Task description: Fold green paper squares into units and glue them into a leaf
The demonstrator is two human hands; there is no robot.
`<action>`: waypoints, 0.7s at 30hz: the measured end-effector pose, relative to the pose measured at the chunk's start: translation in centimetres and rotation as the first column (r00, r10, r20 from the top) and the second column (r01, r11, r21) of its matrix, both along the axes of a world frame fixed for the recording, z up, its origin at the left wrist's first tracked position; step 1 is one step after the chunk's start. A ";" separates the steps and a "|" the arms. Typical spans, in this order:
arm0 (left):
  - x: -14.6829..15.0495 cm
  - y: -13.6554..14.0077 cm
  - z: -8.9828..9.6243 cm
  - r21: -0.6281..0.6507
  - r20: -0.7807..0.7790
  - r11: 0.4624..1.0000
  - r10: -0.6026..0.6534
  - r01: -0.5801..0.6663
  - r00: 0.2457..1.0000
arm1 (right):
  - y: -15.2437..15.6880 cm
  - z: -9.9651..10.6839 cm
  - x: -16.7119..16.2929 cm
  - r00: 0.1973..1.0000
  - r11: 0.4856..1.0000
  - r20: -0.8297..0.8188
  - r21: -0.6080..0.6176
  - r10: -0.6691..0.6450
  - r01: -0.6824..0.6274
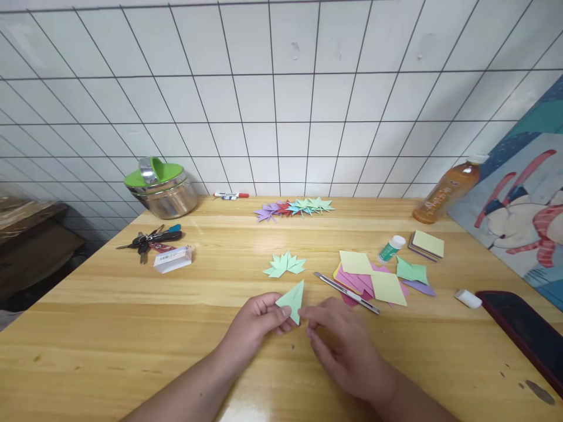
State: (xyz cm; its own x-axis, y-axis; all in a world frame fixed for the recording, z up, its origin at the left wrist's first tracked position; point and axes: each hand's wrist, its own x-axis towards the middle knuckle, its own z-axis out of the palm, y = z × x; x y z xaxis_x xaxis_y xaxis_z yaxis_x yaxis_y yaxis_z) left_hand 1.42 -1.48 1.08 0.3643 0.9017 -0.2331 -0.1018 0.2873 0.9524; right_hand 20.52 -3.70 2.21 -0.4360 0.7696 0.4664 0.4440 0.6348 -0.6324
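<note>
A folded light-green paper (294,298), roughly triangular with its point upward, is pinched between the thumb and fingers of my left hand (263,316). My right hand (345,346) is close on the right, its index fingertip at the paper's right edge; thumb and index finger stand apart. Just beyond the hands lies a green folded-paper leaf shape (285,265) with several points. To the right, a silver utility knife (347,292) rests against a spread of pink and yellow paper squares (389,287).
Folded leaves in purple, red, blue and green (294,208) line the back, near a marker (231,195). At left are a steel pot (162,190), keys (153,237) and a small box (173,259). At right are a glue stick (391,249), bottle (448,190), eraser (468,298) and phone (523,328).
</note>
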 end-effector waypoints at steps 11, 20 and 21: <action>-0.2 -0.1 0.6 -0.032 -0.080 0.995 -0.100 0.098 0.992 | 0.4 -0.5 -0.2 0.995 0.996 0.093 0.072 0.037 -0.044; 0.3 -0.5 -0.1 0.038 -0.104 0.993 -0.111 0.116 0.988 | 0.6 -0.6 -0.6 0.992 0.958 -0.083 -0.278 -0.091 0.065; 0.4 -0.6 -0.1 0.051 -0.110 0.993 -0.098 0.104 0.989 | 0.6 -0.7 -0.8 0.986 0.939 -0.118 -0.337 -0.118 0.072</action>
